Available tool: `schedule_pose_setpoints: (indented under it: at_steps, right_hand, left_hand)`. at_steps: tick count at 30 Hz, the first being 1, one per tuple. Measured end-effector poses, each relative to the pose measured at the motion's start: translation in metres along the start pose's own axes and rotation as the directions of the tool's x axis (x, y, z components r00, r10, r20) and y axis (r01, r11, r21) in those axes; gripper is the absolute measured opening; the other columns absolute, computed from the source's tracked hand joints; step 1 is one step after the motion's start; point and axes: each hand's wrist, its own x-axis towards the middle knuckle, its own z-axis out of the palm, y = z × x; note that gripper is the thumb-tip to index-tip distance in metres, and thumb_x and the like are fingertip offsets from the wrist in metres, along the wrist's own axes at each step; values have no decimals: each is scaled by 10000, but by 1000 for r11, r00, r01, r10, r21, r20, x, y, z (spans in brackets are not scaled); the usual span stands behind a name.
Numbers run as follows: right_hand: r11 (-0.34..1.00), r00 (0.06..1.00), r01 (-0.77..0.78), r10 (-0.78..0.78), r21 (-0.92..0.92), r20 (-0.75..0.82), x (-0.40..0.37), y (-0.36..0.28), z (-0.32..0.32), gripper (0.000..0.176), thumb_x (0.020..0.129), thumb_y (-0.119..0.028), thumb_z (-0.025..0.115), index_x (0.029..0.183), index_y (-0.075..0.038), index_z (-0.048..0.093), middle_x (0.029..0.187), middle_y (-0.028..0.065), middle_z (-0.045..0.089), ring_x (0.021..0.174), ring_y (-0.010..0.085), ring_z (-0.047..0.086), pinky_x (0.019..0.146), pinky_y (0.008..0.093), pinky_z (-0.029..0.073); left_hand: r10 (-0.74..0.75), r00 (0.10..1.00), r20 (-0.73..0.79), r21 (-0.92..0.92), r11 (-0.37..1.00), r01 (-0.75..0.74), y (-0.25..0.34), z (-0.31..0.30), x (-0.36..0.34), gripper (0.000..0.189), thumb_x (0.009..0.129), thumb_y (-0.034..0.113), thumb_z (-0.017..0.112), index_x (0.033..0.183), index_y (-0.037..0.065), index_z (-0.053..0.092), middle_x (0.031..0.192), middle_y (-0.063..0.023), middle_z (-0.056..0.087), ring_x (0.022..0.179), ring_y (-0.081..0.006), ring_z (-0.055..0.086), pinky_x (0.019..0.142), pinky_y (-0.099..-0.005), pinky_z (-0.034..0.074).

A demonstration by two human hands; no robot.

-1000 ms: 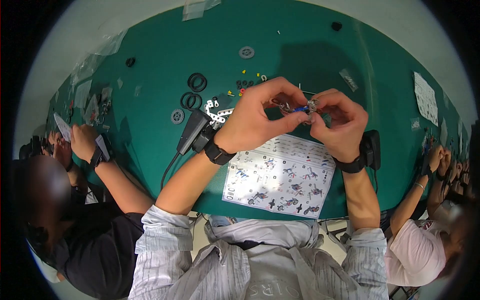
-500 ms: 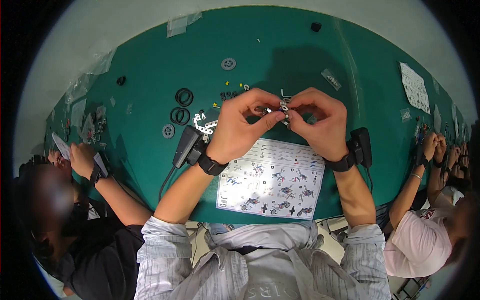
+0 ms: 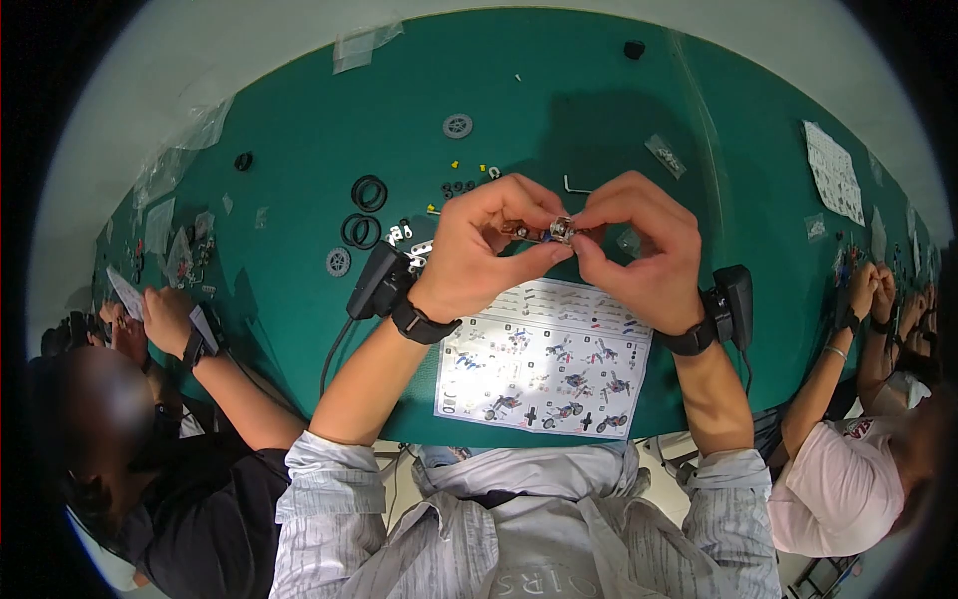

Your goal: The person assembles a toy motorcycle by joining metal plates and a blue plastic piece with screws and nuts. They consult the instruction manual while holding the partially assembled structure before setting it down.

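Observation:
Between my fingertips, above the middle of the green table, is a small metal assembly (image 3: 561, 231). My left hand (image 3: 489, 240) is closed round its left part, and my right hand (image 3: 644, 245) pinches its right end. Fingers hide much of the assembly. An L-shaped hex key (image 3: 576, 187) lies just beyond the hands. Below them is a printed instruction sheet (image 3: 544, 359). To the left of my left hand are white perforated pieces (image 3: 421, 248), and small black parts (image 3: 458, 188) and yellow bits (image 3: 455, 164) lie beyond it.
Black rings (image 3: 368, 193) and grey toothed wheels (image 3: 457, 126) lie left and ahead. A small plastic bag (image 3: 666, 157) is at the upper right. Co-workers sit on both sides; one person's hand (image 3: 168, 317) is at left, another's hands (image 3: 872, 290) at right.
The assembly has turned between my fingers and now lies more level. My right hand has shifted slightly to the right and down, uncovering more of the hex key.

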Motion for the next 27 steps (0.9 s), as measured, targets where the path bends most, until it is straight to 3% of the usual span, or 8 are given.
schedule_pose_setpoints:
  at_steps: [7, 13, 16, 22, 25, 27]
  right_hand:
    - [989, 998, -54, 57, 135, -21, -4, -2, 3, 230, 708, 73, 769, 888, -20, 660, 858, 69, 656, 706, 141, 664, 624, 252, 538]
    - [999, 998, 4, -2, 35, -56, -5, -7, 1, 233, 699, 73, 790, 875, -26, 673, 823, 76, 660, 697, 149, 654, 610, 266, 528]
    - [981, 986, 157, -163, -115, -45, -5, -13, 0, 256, 674, 69, 806, 880, -32, 694, 814, 84, 664, 693, 177, 662, 590, 278, 527]
    - [877, 914, 384, -405, -289, -16, -11, -11, -2, 310, 645, 36, 833, 926, -38, 724, 841, 76, 679, 703, 215, 677, 557, 297, 530]
    - [839, 884, 445, -468, -313, 2, -12, -13, -3, 333, 650, 28, 833, 962, -23, 727, 857, 86, 679, 710, 231, 680, 565, 310, 542]
    - [828, 874, 463, -486, -317, 6, -13, -15, -3, 348, 650, 25, 832, 979, -6, 722, 870, 100, 676, 716, 245, 682, 572, 318, 550]
  left_hand:
    - [23, 997, 80, -73, 997, -17, 0, -3, 1, 258, 811, -46, 787, 928, 36, 572, 1088, -114, 611, 1000, -144, 630, 866, -293, 518]
    - [49, 997, 62, -102, 994, -43, -1, -1, 1, 284, 800, -72, 780, 891, 44, 537, 1080, -122, 608, 1012, -170, 638, 876, -308, 520]
    - [5, 1000, 11, -90, 996, -4, 7, 4, 0, 358, 773, -68, 765, 832, 91, 450, 1032, -108, 593, 1038, -235, 652, 903, -357, 515]
    - [57, 998, 11, -91, 994, -56, 10, 13, -2, 363, 777, -65, 753, 833, 96, 432, 1031, -114, 593, 1037, -255, 654, 915, -387, 526]
    - [66, 998, 18, -91, 994, -64, 13, 15, -3, 366, 776, -66, 751, 827, 97, 427, 1031, -120, 594, 1031, -265, 659, 909, -402, 533]
    - [111, 993, 35, -163, 981, -104, 9, 15, -3, 324, 778, -98, 766, 877, 61, 502, 1072, -137, 601, 1046, -235, 655, 916, -360, 533]
